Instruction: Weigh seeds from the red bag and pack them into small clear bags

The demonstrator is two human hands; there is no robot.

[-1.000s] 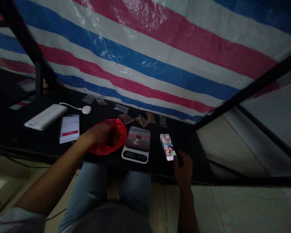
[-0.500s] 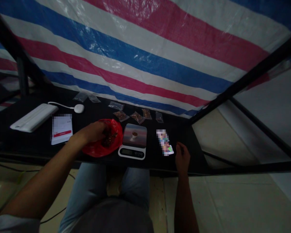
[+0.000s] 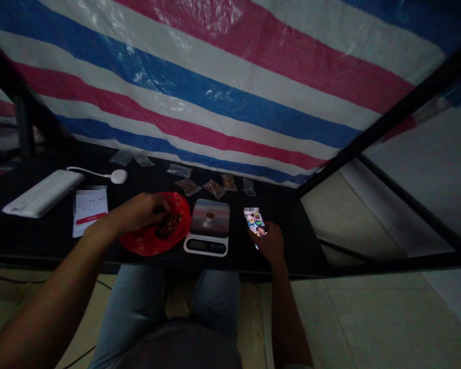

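My left hand (image 3: 153,209) is over an opened red plastic bag (image 3: 138,245), its fingers curled together. What they hold, if anything, is hidden. Small brown dried pieces (image 3: 169,225) lie in the bag. To its right sits a white digital scale (image 3: 205,246) with a metal plate, and a small white cup (image 3: 209,218) with brown contents stands on that plate. My right hand (image 3: 271,241) grips a smartphone (image 3: 255,220) across its lower part, thumb on the left side and fingers on the right. The phone's screen is lit with colourful pictures.
Behind the scale lie several small clear bags, some filled with brown pieces (image 3: 214,188), others flat (image 3: 180,170). At the left are a long white device (image 3: 44,193), a round white piece (image 3: 119,176) on a cable, and a white card (image 3: 90,210). A striped sheet (image 3: 200,77) hangs behind the black table.
My right hand has moved left from beside the phone and closed around it. My left hand has risen slightly out of the brown pieces. The view has shifted a little.
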